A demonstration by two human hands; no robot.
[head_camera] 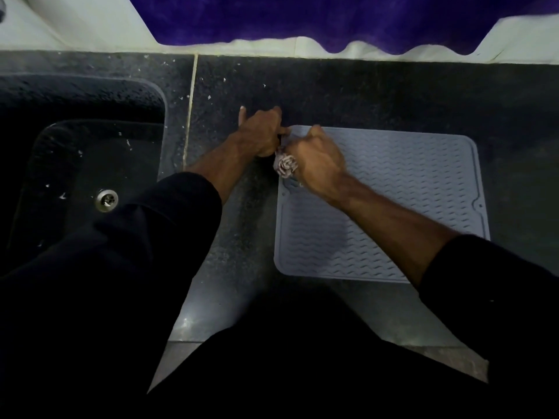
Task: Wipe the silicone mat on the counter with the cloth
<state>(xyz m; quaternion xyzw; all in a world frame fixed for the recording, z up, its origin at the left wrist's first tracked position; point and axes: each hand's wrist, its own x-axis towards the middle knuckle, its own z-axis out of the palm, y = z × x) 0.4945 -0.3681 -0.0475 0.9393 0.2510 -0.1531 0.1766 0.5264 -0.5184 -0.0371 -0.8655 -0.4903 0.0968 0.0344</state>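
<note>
- Lying flat on the dark speckled counter (348,92), a grey silicone mat (393,192) with a wavy ribbed surface is seen to the right of the sink (75,152).
- A bunched, pale cloth (285,167) is gripped in the closed right hand (317,161) and is pressed against the mat's far-left corner region, at its left edge.
- The left hand (260,134) is placed just beside the right hand, at the mat's far-left corner; its fingers are curled at the mat's edge, with one finger raised, but whether the edge is actually pinched cannot be told.
- Both forearms are bared, with dark sleeves pushed up.
- A metal drain (106,200) is seen in the sink basin.
- A purple fabric (302,19) is draped over the pale wall behind the counter.
</note>
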